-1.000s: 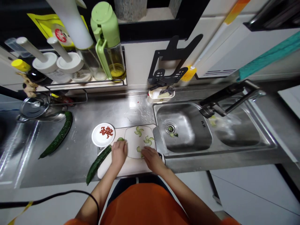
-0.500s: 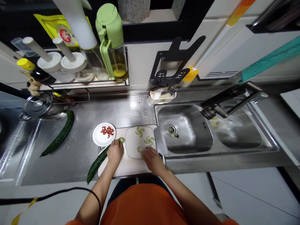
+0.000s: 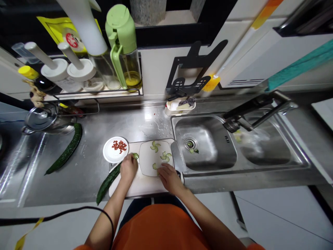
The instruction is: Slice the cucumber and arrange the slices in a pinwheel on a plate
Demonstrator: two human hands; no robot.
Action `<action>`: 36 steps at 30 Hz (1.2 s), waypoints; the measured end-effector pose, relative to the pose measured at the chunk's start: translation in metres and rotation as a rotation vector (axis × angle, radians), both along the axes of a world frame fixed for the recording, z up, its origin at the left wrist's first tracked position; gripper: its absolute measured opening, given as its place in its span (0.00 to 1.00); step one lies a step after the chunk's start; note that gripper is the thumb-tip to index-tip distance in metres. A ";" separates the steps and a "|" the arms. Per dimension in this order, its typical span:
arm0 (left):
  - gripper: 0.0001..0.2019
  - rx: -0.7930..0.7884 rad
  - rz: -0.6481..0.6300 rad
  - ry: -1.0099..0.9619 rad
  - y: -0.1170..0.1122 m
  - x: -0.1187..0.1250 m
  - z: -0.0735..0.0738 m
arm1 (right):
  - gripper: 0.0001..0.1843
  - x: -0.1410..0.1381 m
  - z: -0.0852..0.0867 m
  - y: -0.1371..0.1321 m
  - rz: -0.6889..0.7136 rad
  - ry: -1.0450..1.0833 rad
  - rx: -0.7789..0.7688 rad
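My left hand (image 3: 128, 168) has its fingers closed on a small bunch of cucumber slices (image 3: 135, 156) above the cutting board (image 3: 140, 189). A long dark green cucumber (image 3: 108, 184) lies at an angle beside that wrist, one end hidden by the hand. Over the lower right of a squarish white plate (image 3: 145, 159) on the board, my right hand (image 3: 170, 178) pinches a cucumber slice mostly covered by its fingertips. Another slice (image 3: 155, 166) lies just beyond those fingertips. Two pinwheels of curved slices, one upper (image 3: 155, 146) and one at right (image 3: 165, 156), rest on the plate.
A round white plate with chopped red bits (image 3: 119, 145) stands left of the board. Another cucumber (image 3: 66, 151) lies farther left, near a lidded steel pot (image 3: 41, 118). Right of the board are a knife blade (image 3: 179, 155), double sink (image 3: 208, 139) and faucet (image 3: 252, 111).
The slices at my left fingertips have shifted and tilted slightly. My right hand stays almost in place over the lower right of the plate, fingers moved a little.
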State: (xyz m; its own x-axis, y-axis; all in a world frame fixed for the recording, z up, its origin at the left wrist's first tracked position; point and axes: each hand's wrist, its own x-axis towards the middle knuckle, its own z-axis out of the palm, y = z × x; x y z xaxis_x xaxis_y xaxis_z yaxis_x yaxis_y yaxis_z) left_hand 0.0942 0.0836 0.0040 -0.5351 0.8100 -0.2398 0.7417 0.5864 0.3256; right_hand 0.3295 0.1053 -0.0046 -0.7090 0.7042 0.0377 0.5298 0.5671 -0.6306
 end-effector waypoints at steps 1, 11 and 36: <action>0.12 0.017 0.010 -0.020 0.000 0.000 0.000 | 0.13 0.000 0.000 0.000 0.001 -0.001 -0.001; 0.13 0.186 0.126 -0.314 -0.002 -0.008 -0.002 | 0.12 -0.006 0.000 0.004 -0.044 0.102 -0.044; 0.24 -0.084 0.491 -1.459 0.004 0.033 0.014 | 0.07 -0.042 0.024 0.033 -0.369 0.279 -0.568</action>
